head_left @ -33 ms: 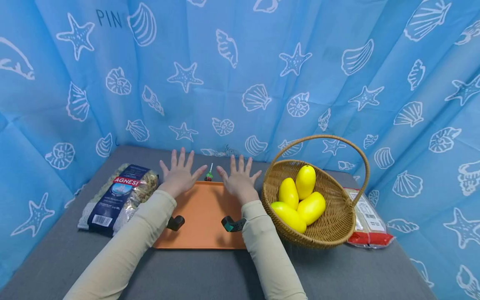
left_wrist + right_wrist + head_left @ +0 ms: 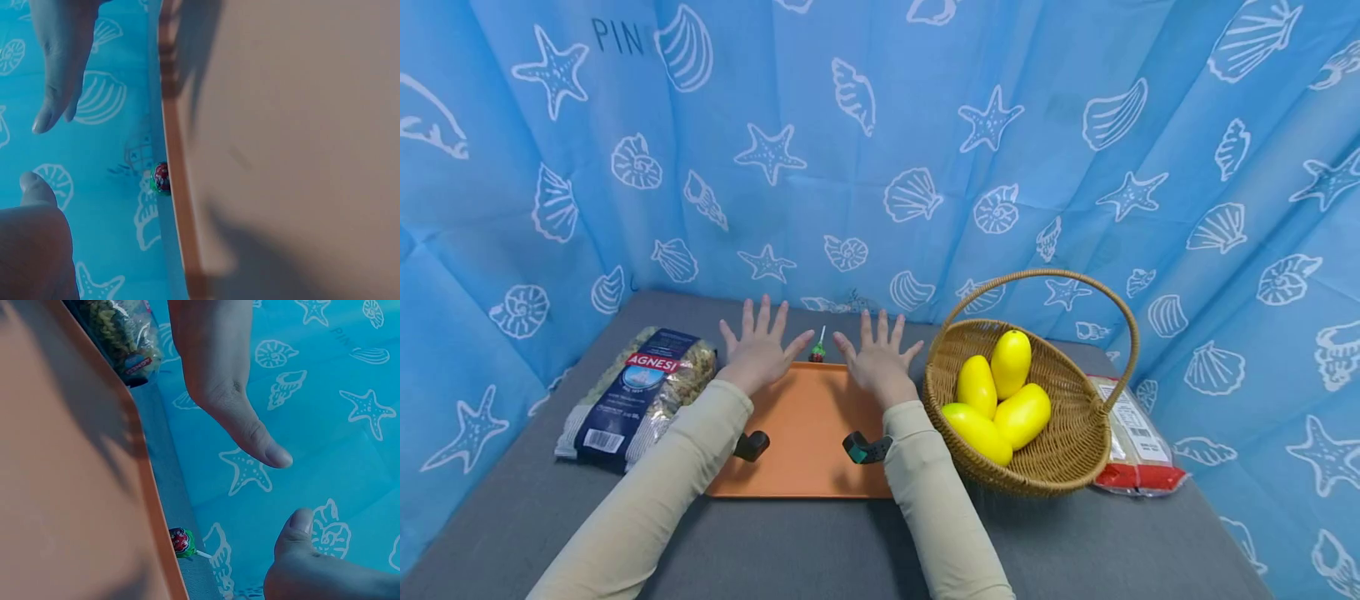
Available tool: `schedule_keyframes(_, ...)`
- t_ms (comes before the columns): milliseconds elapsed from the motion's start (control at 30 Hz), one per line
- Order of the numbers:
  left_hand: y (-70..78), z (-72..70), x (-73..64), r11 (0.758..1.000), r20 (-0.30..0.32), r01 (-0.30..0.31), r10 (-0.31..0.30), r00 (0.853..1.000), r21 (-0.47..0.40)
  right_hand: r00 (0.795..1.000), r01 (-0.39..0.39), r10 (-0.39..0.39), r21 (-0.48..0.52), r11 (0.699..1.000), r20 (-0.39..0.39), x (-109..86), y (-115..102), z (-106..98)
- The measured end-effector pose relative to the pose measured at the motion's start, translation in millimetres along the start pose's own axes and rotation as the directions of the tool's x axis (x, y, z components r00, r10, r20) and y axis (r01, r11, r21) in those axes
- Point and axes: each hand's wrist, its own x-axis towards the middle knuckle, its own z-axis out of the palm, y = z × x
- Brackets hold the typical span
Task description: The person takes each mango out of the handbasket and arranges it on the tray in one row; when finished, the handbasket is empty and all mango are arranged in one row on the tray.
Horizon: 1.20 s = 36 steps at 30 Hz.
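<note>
Both hands hover over the orange tray [image 2: 808, 442], fingers spread and holding nothing. The left hand [image 2: 760, 350] is above the tray's far left part, near a pasta bag [image 2: 643, 392] labelled AGNESI. Over the far right part is the right hand [image 2: 880, 362], beside a wicker basket [image 2: 1075, 425]. Just behind the tray's far edge lies a lollipop [image 2: 817, 350] with a green and red wrapper and a white stick. Its wrapped head also shows past the tray rim in the left wrist view, as does the lollipop [image 2: 182, 542] in the right wrist view.
Several yellow mangoes [image 2: 1011, 358] lie in the tilted basket, whose tall handle arches above it. Right of it, partly hidden, is a clear bag with a red end [image 2: 1138, 442]. A blue shell-print curtain [image 2: 880, 150] hangs behind the grey table [image 2: 790, 550].
</note>
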Motion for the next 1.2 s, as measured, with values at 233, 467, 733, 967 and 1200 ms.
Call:
schedule_keyframes(233, -1.1, 2.0, -2.3, 1.0, 0.011, -0.001, 0.002, 1.0, -0.006, 1.0, 0.004, -0.004, 0.021, 1.0, 0.01, 2.5, -1.0, 1.7)
schedule_keyframes(467, -3.3, 1.4, -3.2, 1.0, -0.008, -0.007, 0.007, 1.0, -0.019, 1.0, 0.007, -0.007, 0.019, 1.0, 0.0, 1.5, -0.4, -1.6)
schedule_keyframes(733, -5.2, 1.5, -8.4, 0.999, 0.0, -0.02, 0.02, 1.0, -0.047, 1.0, 0.015, -0.015, 0.014, 1.0, -0.005, -9.4, 0.4, -0.6)
schedule_keyframes(967, -6.8, 4.0, -8.4, 0.998, 0.009, -0.021, 0.021, 1.0, -0.052, 1.0, 0.017, -0.017, 0.006, 1.0, 0.025, -5.9, 4.9, 4.3)
schedule_keyframes(1200, -4.8, 3.2, -18.9, 0.995, -0.016, -0.077, 0.076, 0.997, -0.066, 1.0, 0.026, -0.027, 0.055, 0.998, 0.009, -20.2, 0.3, 0.1)
